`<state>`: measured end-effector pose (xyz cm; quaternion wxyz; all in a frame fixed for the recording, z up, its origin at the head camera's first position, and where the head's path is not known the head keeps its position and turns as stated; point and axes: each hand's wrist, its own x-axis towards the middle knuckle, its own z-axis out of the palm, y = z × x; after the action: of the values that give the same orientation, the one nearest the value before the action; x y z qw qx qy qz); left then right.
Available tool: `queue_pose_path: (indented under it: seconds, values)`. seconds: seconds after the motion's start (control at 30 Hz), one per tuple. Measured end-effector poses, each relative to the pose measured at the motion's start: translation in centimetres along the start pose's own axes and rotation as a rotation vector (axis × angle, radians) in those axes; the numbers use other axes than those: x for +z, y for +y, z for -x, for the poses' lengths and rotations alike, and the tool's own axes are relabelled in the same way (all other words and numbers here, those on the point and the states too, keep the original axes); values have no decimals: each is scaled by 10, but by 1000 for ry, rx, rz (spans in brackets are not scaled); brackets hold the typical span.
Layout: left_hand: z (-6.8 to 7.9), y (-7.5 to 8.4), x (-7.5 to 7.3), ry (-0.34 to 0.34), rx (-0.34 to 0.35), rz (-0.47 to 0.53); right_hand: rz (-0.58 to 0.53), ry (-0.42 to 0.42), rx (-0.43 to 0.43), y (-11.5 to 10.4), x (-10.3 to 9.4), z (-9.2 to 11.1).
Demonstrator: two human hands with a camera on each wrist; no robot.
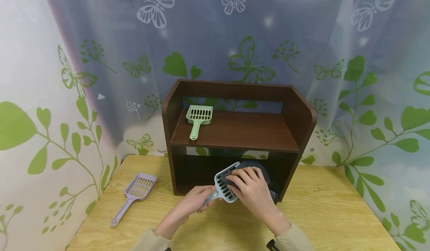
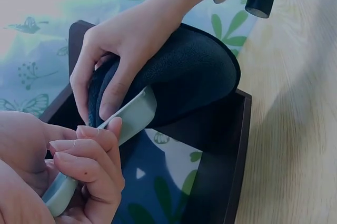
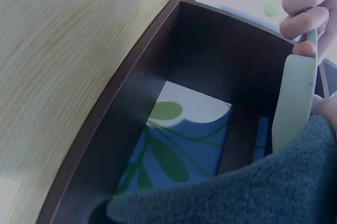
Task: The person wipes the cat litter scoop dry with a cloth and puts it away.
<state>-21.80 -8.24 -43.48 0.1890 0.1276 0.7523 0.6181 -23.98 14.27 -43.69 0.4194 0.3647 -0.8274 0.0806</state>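
A light blue slotted litter scoop (image 1: 218,190) is held in front of the shelf, its handle gripped by my left hand (image 1: 195,200). My right hand (image 1: 250,187) holds a dark grey-blue cloth (image 1: 252,164) and presses it against the scoop's slotted head. In the left wrist view the cloth (image 2: 202,68) is folded over under the right fingers, touching the scoop's pale side wall (image 2: 138,116). The right wrist view shows the cloth (image 3: 231,203) hanging below the scoop head (image 3: 295,97); most of the right hand is hidden there.
A dark brown two-tier shelf (image 1: 235,131) stands at the back of the wooden table (image 1: 329,213). On its upper board, at the left, lies a green litter scoop (image 1: 195,130). A purple litter scoop (image 1: 122,209) lies on the table at the left. A patterned curtain (image 1: 201,31) hangs behind.
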Motion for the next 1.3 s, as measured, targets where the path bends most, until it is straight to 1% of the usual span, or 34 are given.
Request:
queue_pose_path:
  seconds: [0.03,0.13,0.27,0.33,0.43,0.53,0.7,0.83,0.97,1.07,1.3]
  values:
    - [0,1,0,-6,-3,4,12,5,-5,0,1,0]
    - [0,3,3,-25,2,4,-16,10,-17,-1,2,0]
    - [-1,3,7,-26,2,1,-66,30,-31,-5,4,-2]
    - [-1,4,9,-22,-2,6,-64,40,-25,-6,5,-2]
    - [-3,4,12,-15,-12,16,-17,53,12,-8,7,-3]
    - [-3,5,15,-4,-20,25,55,68,60,-7,9,-3]
    - [-3,6,17,26,-15,30,138,110,147,-1,10,-3]
    - [-2,7,17,36,-13,32,162,119,223,6,6,-3]
    - [-2,9,16,27,-12,38,152,124,253,8,4,-4]
    - [-3,10,17,22,-8,39,115,124,232,7,4,-6]
    - [-4,12,18,19,8,19,-6,75,63,1,4,-5]
